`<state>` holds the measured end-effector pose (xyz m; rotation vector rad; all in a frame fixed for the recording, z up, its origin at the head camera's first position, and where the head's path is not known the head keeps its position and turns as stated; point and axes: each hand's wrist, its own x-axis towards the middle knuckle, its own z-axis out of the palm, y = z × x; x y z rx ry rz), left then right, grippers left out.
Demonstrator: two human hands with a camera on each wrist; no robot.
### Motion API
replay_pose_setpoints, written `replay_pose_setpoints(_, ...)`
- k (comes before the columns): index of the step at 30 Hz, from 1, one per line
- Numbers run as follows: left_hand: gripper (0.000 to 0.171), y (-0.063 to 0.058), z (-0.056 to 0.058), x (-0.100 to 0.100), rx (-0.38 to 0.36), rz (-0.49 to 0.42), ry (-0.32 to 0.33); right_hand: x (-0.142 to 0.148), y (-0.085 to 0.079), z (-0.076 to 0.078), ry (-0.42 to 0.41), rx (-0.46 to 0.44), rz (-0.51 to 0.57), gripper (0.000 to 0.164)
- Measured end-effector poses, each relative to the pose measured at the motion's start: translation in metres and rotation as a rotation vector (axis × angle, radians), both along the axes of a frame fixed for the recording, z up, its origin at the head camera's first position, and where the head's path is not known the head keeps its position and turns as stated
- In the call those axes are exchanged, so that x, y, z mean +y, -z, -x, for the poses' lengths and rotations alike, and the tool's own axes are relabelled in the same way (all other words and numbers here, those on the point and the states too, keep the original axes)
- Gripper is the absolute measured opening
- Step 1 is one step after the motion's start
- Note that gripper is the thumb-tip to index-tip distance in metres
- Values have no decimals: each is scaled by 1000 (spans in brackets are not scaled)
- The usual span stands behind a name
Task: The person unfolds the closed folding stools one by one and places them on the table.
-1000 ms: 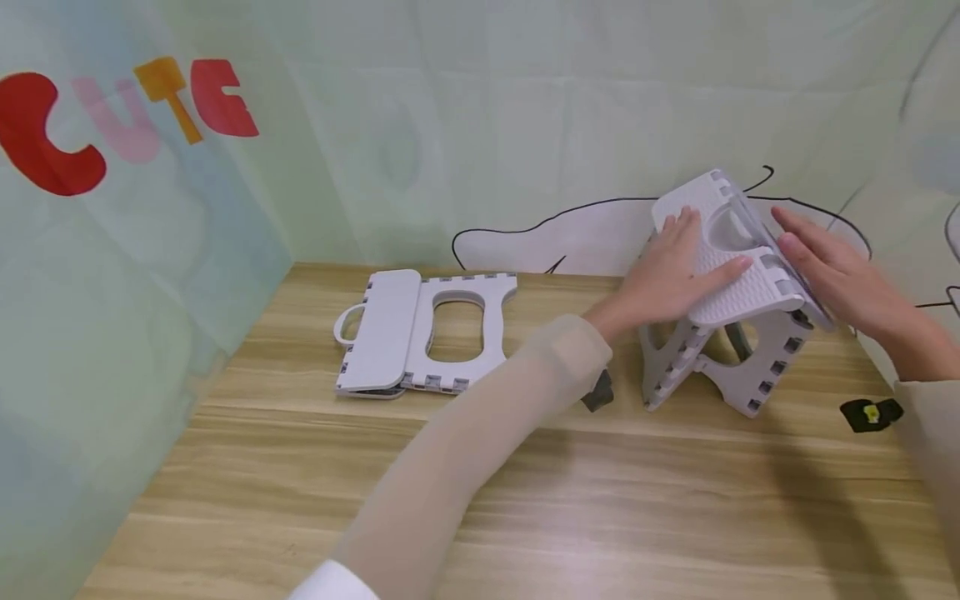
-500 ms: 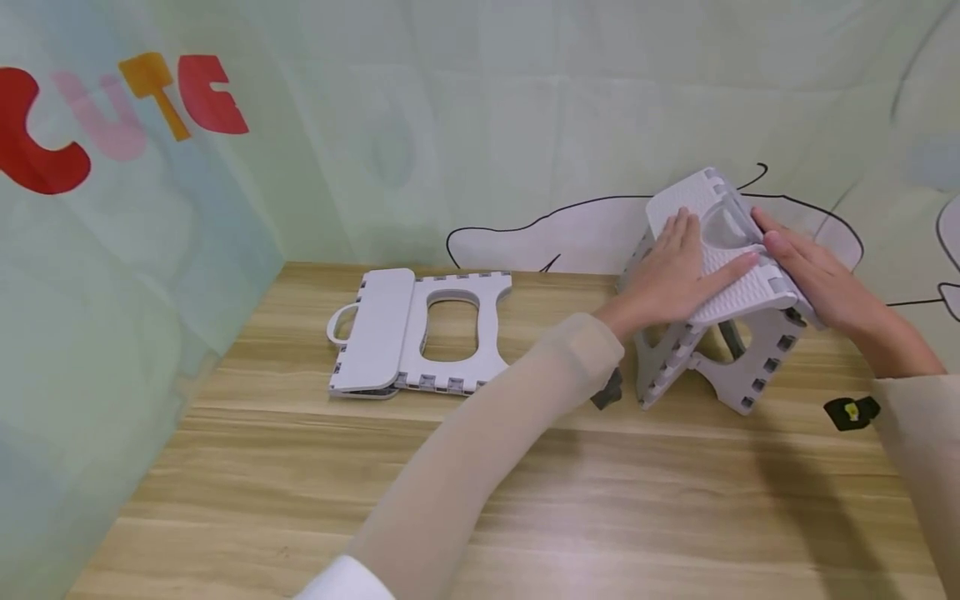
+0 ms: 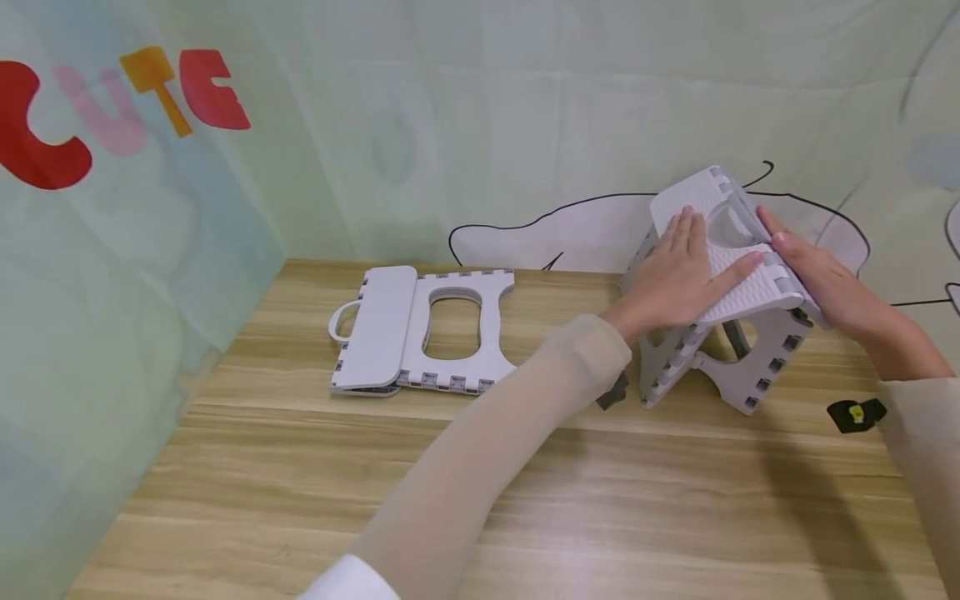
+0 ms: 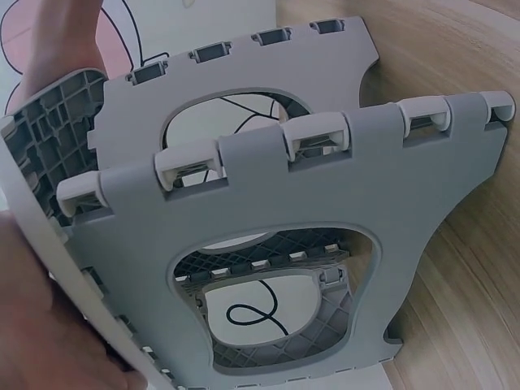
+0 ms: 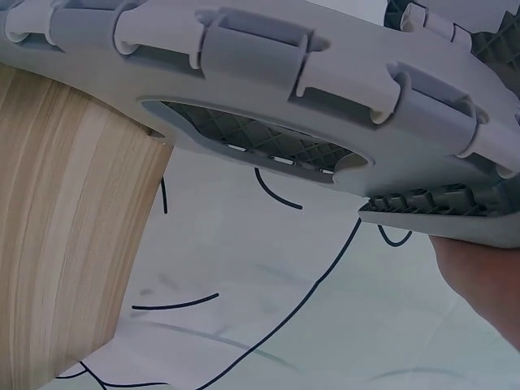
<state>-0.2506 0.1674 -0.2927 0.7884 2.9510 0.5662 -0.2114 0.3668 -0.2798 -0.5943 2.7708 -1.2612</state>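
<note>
Half-open folding stool (image 3: pixel 720 283), white top with grey legs, stands at the right rear of the wooden table (image 3: pixel 525 500), close to the backdrop (image 3: pixel 480 125). Its seat halves peak like a roof, legs splayed on the tabletop. Left hand (image 3: pixel 675 279) lies flat on the left seat half, fingers straight and spread, pressing on the dotted surface. Right hand (image 3: pixel 813 271) rests on the right seat half, fingers stretched out along the panel, tips near the handle cutout; not curled round anything as far as visible. Left wrist view: grey leg panel (image 4: pixel 276 244) with oval cutout fills the frame, hinge knuckles along its top, ribbed underside behind it, edge of the hand at lower left. Right wrist view: hinge row and underside of the stool (image 5: pixel 268 89) from below, thumb or palm edge at right under the seat rim.

Second folding stool (image 3: pixel 420 329), folded flat, lies left of centre on the table, handle loop pointing left, well apart from the hands. Small black object with yellow spot (image 3: pixel 855 412) sits on the table just right of the open stool. Backdrop shows coloured letters "CUTE" (image 3: pixel 112 112) at upper left and black line drawings behind the stool.
</note>
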Motion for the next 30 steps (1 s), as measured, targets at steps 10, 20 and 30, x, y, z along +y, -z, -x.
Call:
replay_pose_setpoints(10, 94, 0, -1, -1, 13, 32, 4, 1, 1, 1, -18, -26, -9, 50)
replay_pose_setpoints(20, 94, -2, -2, -2, 17, 32, 0, 2, 0, 2, -14, -13, -25, 50)
replay_pose_setpoints(30, 94, -2, -1, -2, 24, 54, -4, 2, 0, 2, 4, -27, -28, 51)
